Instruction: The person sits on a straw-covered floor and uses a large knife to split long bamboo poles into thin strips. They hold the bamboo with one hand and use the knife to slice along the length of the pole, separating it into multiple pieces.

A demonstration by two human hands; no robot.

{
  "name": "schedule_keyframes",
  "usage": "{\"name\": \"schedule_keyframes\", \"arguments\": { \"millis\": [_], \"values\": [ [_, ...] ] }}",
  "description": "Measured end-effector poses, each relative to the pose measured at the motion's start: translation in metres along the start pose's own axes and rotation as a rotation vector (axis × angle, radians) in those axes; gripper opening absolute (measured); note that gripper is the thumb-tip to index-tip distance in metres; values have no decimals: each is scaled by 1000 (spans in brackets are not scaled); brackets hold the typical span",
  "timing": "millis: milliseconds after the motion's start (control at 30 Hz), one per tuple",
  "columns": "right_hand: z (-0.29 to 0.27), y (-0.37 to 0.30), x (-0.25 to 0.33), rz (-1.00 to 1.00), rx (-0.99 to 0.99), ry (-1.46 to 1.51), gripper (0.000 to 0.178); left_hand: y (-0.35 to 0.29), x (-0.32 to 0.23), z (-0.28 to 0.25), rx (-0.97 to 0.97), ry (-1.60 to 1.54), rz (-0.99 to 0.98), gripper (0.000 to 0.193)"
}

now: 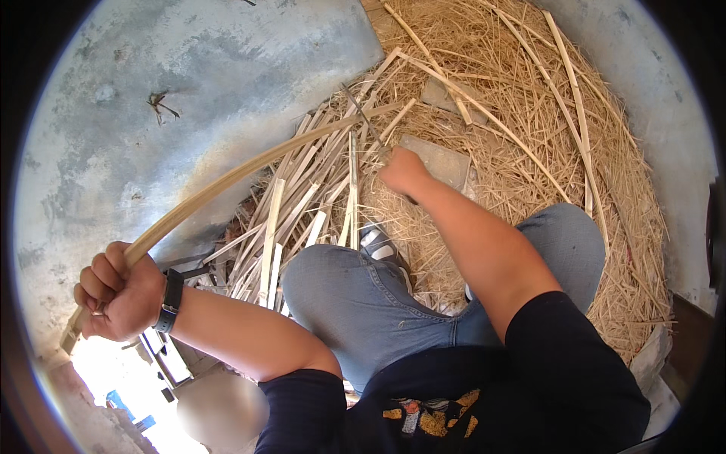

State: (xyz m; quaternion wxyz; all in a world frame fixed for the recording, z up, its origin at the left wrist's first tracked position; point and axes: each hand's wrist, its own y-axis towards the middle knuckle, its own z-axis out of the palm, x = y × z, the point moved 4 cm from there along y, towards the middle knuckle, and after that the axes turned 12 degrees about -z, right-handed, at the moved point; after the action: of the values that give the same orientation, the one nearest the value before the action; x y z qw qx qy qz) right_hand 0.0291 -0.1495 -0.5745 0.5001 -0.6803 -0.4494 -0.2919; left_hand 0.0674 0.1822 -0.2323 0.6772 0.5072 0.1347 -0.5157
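My left hand point(121, 295), with a dark band at the wrist, is closed around the near end of a long bamboo strip point(219, 181). The strip rises from the lower left and curves toward the middle of the heap. In my right hand point(406, 175) is a knife point(361, 111) with a narrow dark blade that points up and left. My fingers hide most of its handle. Near the strip's far end the blade crosses it; whether it is cutting into the strip, I cannot tell. Split bamboo pieces point(302, 170) lie piled below the strip.
Straw-like bamboo shavings point(522, 106) cover the floor, with longer bamboo lengths point(571, 98) on top. A flat stone slab point(437, 160) lies beside my right hand. My bent knees point(325, 284) are close below. Grey-blue walls point(204, 68) stand around; bright light enters at lower left.
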Motion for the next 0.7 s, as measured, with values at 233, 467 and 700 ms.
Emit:
{"name": "schedule_keyframes", "arguments": {
  "millis": [233,467,700],
  "values": [
    [28,-43,111,-488,138,22,34,13,-2,7,-178,74,94,40],
    [41,32,-51,-351,-184,-65,34,14,11,31,-184,207,49,51],
    [36,-13,35,-253,-19,84,32,5,10,24,-445,265,223,49]
  ]
}}
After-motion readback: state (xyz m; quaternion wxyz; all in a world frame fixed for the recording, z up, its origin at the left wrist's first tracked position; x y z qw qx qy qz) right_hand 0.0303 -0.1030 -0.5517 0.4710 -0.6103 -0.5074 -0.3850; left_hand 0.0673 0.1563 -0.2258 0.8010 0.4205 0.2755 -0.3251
